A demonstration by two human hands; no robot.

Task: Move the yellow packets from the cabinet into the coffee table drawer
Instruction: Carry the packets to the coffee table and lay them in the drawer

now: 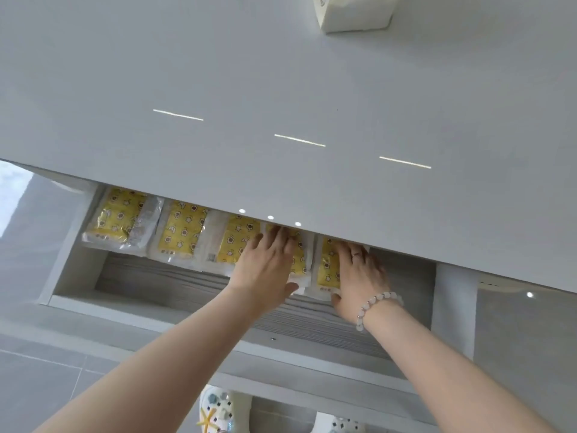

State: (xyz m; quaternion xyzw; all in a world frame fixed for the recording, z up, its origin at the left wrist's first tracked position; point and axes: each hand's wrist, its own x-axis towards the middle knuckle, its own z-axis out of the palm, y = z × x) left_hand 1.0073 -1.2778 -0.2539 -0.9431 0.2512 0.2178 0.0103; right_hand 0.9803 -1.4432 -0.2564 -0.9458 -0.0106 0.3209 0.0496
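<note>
I count five yellow packets [182,234] in one open drawer [175,285], two hands, my left hand [265,267] and my right hand [359,276], one bead bracelet [374,303], one tissue pack [352,10] far right, and two shoes [215,414] near.

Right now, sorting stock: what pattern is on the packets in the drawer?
The packets are yellow with stars; head view.

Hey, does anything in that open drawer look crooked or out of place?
Only mildly: the leftmost packet in the drawer sits skewed, its crinkled clear edge riding against the next packet. The rest lie in a fairly even row.
</note>
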